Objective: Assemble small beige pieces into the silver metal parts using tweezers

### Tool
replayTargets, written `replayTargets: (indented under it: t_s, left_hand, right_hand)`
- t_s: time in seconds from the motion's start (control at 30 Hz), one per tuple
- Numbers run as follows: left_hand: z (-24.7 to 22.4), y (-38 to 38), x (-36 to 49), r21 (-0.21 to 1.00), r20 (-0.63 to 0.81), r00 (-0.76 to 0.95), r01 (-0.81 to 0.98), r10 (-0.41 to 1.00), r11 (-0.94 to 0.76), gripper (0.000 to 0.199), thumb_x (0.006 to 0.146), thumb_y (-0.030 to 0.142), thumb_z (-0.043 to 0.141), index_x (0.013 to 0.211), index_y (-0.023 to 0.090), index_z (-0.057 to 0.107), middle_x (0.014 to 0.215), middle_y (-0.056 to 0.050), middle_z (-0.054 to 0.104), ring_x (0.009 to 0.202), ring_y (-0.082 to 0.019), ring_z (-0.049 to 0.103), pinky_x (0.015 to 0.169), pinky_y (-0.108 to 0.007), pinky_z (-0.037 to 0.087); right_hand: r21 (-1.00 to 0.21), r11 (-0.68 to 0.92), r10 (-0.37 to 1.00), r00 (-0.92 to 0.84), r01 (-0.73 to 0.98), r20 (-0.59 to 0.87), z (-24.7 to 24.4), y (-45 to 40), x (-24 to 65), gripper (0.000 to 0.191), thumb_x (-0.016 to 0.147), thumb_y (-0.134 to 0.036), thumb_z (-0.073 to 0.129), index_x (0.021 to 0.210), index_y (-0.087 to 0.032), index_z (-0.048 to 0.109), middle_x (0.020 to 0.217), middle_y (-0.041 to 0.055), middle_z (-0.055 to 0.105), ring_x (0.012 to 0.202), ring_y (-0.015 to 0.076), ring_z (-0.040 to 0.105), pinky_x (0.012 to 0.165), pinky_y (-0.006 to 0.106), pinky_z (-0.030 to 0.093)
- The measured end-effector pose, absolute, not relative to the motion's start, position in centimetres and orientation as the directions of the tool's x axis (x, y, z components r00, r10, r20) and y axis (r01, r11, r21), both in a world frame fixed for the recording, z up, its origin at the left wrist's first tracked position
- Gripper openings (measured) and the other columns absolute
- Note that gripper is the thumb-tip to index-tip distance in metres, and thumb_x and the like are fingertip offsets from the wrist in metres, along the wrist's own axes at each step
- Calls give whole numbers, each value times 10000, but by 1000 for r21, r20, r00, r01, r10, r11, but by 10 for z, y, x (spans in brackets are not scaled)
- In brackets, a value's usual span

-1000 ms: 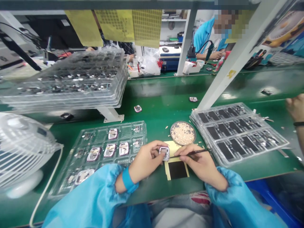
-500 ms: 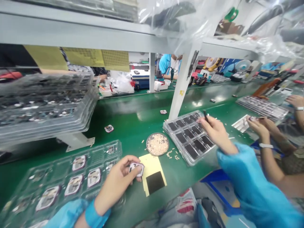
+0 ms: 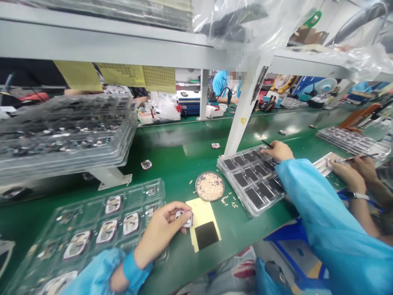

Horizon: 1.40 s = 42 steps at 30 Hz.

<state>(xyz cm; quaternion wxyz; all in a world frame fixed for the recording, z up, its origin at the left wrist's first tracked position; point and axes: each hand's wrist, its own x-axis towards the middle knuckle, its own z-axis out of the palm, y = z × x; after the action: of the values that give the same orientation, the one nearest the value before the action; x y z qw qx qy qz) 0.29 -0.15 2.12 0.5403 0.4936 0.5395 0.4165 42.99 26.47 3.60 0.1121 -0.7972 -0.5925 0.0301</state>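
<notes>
Hands in blue sleeves work at a green factory bench, seen from a head-worn camera looking forward and down. Near the lower middle, the left hand [image 3: 159, 231] pinches a small rounded-rectangle device casing [image 3: 185, 217] between thumb and fingertips, just above a yellow backing sheet [image 3: 201, 209] with a black square on it. Left of that hand lies a clear plastic tray [image 3: 92, 229] with similar casings seated in several compartments. Farther right, the right hand [image 3: 278, 150] reaches out over the far edge of a stack of clear trays of dark rectangular parts [image 3: 250, 178]; its fingers close narrowly on thin dark tweezers [image 3: 266, 144] whose tip points away to the left. Between the two hands sits a round shallow dish of tiny pale parts [image 3: 210, 186], with a few spilled loose on the bench just beside it. Judging from this pose, the work goes best if the tweezers come down lightly on one dark part at its edge, lifting it flat without disturbing its neighbours, while the other hand keeps the casing level and steady so its open face stays ready. At the far right, a co-worker's hands [image 3: 353, 170] hold a thin tool over another tray. Behind, a tall stack of clear trays [image 3: 67, 131] rests on a raised stand, and another person in blue works at a distant bench.
</notes>
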Motion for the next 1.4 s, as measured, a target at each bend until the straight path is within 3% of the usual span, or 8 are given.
replayTargets:
  t_s: [0.13, 0.23, 0.4, 0.5, 0.6, 0.73, 0.97, 1.4]
  left_hand:
    - [23, -2, 6, 981, -192, 66, 22, 979, 191, 383, 742, 468, 819, 896, 133, 712, 706, -38, 706, 550, -143, 623, 555, -249, 518]
    - [23, -4, 7, 974, -224, 58, -22, 973, 225, 408, 825, 484, 745, 1010, 124, 705, 697, -50, 708, 539, -134, 626, 464, -195, 392]
    - [19, -6, 5, 970, -207, 76, -114, 975, 215, 386, 918, 456, 631, 1110, 124, 674, 766, -80, 732, 551, -124, 628, 429, -183, 276]
    - [16, -7, 5, 967, -194, 78, -150, 978, 204, 368, 838, 385, 742, 1083, 119, 672, 806, -74, 740, 569, -124, 643, 470, -186, 368]
    - [12, -8, 6, 965, -164, 86, -191, 983, 178, 389, 784, 302, 797, 1101, 118, 669, 934, -93, 757, 729, -160, 702, 685, -246, 540]
    - [7, -10, 8, 971, -140, 94, -183, 986, 155, 434, 786, 222, 780, 1190, 123, 654, 1100, -122, 749, 1009, -216, 707, 922, -317, 545]
    - [3, -13, 9, 986, -121, 87, -101, 989, 129, 488, 783, 195, 759, 1250, 128, 637, 1092, -126, 749, 992, -248, 722, 898, -360, 575]
    - [1, -17, 11, 993, -80, 36, 91, 996, 76, 442, 830, 225, 724, 1263, 171, 655, 1161, -109, 726, 1002, -242, 691, 895, -347, 562]
  right_hand:
    - [-492, -129, 945, 258, 861, 204, 49, 236, 420, 390, 770, -345, 798, 1073, -120, 698, 1031, 181, 733, 1003, 301, 682, 815, 354, 479]
    - [-674, 59, 972, 111, 736, 206, 59, 193, 386, 373, 834, -455, 723, 1036, -142, 714, 1003, 138, 745, 922, 217, 701, 776, 288, 492]
    - [-948, 191, 968, -211, 255, 138, 44, 99, 298, 341, 775, -440, 801, 954, -181, 669, 774, 50, 749, 660, 171, 709, 629, 262, 555]
    - [-980, 159, 914, -393, 119, 100, 24, 55, 251, 294, 816, -388, 778, 1020, -198, 684, 857, 52, 770, 771, 198, 746, 740, 310, 616]
    - [-994, 110, 851, -518, 13, 87, 8, 31, 221, 247, 889, -352, 706, 1097, -223, 679, 1016, 54, 764, 894, 195, 747, 852, 324, 613]
    - [-997, -1, 846, -531, -81, 42, -3, 23, 201, 283, 924, -335, 672, 1155, -235, 542, 844, 5, 749, 823, 168, 734, 827, 305, 587]
    - [-989, -113, 874, -483, -93, -54, -8, 26, 195, 328, 888, -391, 716, 943, -225, 439, 773, -3, 738, 775, 175, 734, 755, 284, 553]
    - [-979, -176, 867, -488, -108, -102, -8, 31, 195, 374, 851, -430, 748, 914, -223, 443, 752, -7, 738, 749, 172, 732, 735, 278, 561]
